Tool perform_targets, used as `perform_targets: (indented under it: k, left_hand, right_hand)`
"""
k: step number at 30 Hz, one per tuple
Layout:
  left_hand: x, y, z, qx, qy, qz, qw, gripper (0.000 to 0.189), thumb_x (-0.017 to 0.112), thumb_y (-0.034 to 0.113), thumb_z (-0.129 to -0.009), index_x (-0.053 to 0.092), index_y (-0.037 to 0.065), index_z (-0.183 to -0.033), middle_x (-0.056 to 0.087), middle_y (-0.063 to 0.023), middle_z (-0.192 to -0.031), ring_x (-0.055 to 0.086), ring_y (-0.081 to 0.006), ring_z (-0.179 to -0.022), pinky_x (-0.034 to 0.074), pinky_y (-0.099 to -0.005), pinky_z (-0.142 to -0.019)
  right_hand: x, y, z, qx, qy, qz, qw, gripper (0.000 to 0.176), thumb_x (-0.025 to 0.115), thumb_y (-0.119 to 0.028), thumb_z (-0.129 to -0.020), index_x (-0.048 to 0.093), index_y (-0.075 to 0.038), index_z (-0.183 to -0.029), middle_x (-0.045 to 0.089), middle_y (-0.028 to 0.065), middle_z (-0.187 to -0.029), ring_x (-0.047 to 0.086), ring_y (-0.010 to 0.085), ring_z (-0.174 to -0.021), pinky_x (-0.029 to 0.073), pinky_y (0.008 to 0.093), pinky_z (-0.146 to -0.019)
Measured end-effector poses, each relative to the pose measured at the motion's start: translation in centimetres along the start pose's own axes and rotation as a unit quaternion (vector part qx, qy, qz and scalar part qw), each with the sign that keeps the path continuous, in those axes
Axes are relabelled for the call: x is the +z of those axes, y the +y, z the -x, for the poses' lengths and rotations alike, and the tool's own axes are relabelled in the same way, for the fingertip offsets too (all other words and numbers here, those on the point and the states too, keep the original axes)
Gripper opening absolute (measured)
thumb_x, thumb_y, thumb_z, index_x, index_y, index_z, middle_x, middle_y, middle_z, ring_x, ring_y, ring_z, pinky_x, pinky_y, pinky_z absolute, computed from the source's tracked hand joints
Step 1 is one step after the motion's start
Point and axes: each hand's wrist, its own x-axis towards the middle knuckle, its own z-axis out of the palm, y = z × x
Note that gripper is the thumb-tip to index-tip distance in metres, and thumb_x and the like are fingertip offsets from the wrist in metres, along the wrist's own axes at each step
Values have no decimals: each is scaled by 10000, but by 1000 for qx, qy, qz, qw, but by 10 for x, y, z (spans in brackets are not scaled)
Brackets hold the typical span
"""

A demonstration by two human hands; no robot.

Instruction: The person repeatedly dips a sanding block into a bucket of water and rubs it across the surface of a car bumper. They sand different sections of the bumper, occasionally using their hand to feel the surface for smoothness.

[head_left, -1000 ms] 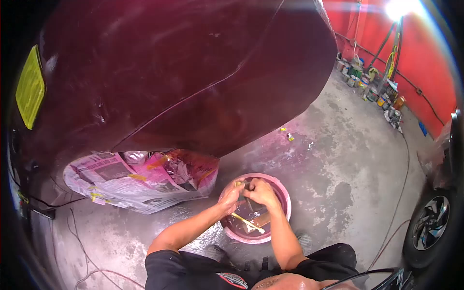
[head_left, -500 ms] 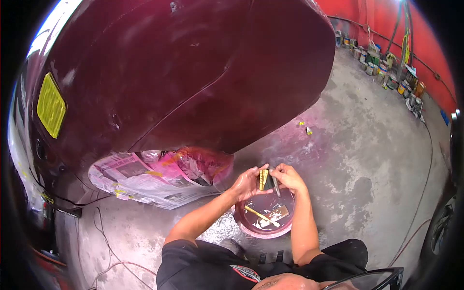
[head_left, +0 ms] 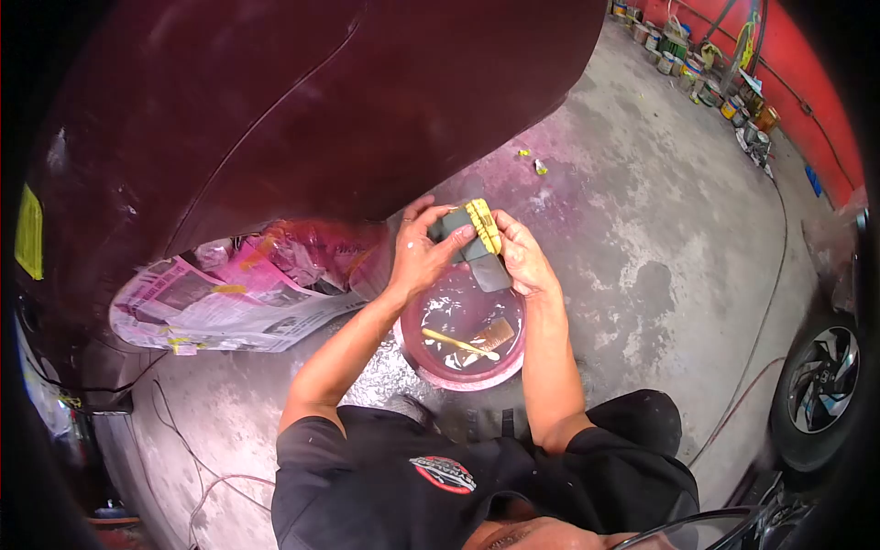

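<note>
A yellow ridged sanding block (head_left: 484,226) with dark grey sandpaper (head_left: 491,273) around or against it is held above a basin. My left hand (head_left: 424,247) is closed on the paper-covered side, its thumb pressed on top. My right hand (head_left: 523,258) grips the yellow side and the hanging flap of paper; some of its fingers are hidden behind. Below, the reddish basin (head_left: 414,359) holds water, a yellow stick-like handle (head_left: 458,342) and a brown rectangular piece (head_left: 489,339).
A dark maroon car body panel (head_left: 229,110) fills the upper left. Pink-stained newspaper (head_left: 238,316) covers its wheel area. Paint cans (head_left: 701,87) line the red wall (head_left: 797,101). A hose (head_left: 733,417) crosses the concrete floor, and a car wheel (head_left: 820,385) stands at right.
Both hands have lifted the sanding block up from near the basin's rim and turned it, so the grey sandpaper shows more. The camera view has shifted, bringing the right-hand wheel into fuller view.
</note>
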Motion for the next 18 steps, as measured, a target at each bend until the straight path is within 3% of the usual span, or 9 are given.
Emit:
perform_targets:
  k: [1, 3, 4, 9, 11, 12, 15, 16, 18]
  left_hand:
    - [-2, 3, -1, -3, 0, 2, 1000, 400, 816, 299, -858, 718, 67, -1169, 654, -131, -1179, 621, -134, -1017, 545, -296, -774]
    - [-9, 7, -2, -170, -111, 152, 967, 340, 818, 275, -857, 729, 61, -1105, 721, -76, -972, 634, -93, -870, 525, -276, -721]
    - [-7, 10, 1, -148, -76, 128, 978, 314, 805, 267, -871, 730, 50, -1085, 730, -36, -841, 630, -74, -772, 523, -260, -723]
    - [-6, -12, 1, -139, -71, 209, 965, 260, 732, 221, -935, 714, -1, -1068, 737, -53, -941, 646, -89, -839, 528, -265, -740]
    - [-5, -21, -2, -191, -19, 224, 956, 264, 683, 209, -973, 691, -21, -1101, 731, -56, -970, 646, -90, -846, 526, -265, -758]
    - [-3, -21, -2, -235, -4, 308, 922, 277, 641, 218, -1002, 673, -29, -1124, 723, -50, -971, 634, -82, -819, 522, -262, -768]
    - [-2, -26, -5, -239, 20, 297, 924, 274, 607, 212, -1021, 667, -34, -1126, 715, -38, -973, 619, -75, -800, 516, -257, -757]
    - [-1, -27, -4, -241, 26, 296, 924, 285, 643, 232, -998, 687, -26, -1111, 719, -42, -954, 619, -78, -809, 508, -258, -753]
    - [-1, -28, -4, -240, 21, 266, 933, 293, 666, 245, -981, 699, -21, -1099, 722, -44, -943, 620, -79, -815, 505, -260, -751]
  right_hand:
    - [3, -1, 0, 3, 2, 1, 1000, 291, 615, -176, -986, 549, -2, -1211, 656, 86, -1061, 656, 146, -942, 598, 323, -749]
    - [14, -6, 0, 3, 57, -21, 998, 325, 582, -208, -1014, 531, 4, -1256, 659, 108, -1067, 676, 168, -938, 629, 363, -710]
    - [18, -11, 1, 3, 74, -32, 997, 411, 526, -322, -1049, 517, 6, -1297, 660, 132, -1070, 693, 188, -865, 630, 369, -688]
    - [2, -17, 0, 50, 109, 5, 993, 616, 418, -502, -1055, 491, 53, -1311, 659, 174, -1064, 711, 245, -781, 637, 358, -657]
    - [-3, -17, 2, 28, 73, -88, 993, 639, 392, -520, -1054, 499, 63, -1292, 669, 190, -1045, 719, 265, -785, 636, 349, -642]
    - [-7, -18, 2, 14, 65, -115, 991, 532, 510, -409, -1039, 501, 62, -1286, 677, 195, -1035, 725, 280, -789, 633, 356, -651]
    - [-6, -24, 3, -17, 40, -23, 999, 426, 606, -212, -974, 483, 52, -1284, 658, 230, -1088, 728, 302, -808, 642, 387, -658]
    - [-3, -28, 6, -5, 49, -30, 998, 422, 657, -119, -880, 542, 63, -1243, 682, 194, -1034, 727, 261, -796, 629, 348, -665]
    - [-2, -30, 7, -2, 39, -16, 999, 376, 650, -142, -907, 568, 57, -1215, 688, 189, -1020, 727, 252, -792, 623, 341, -656]
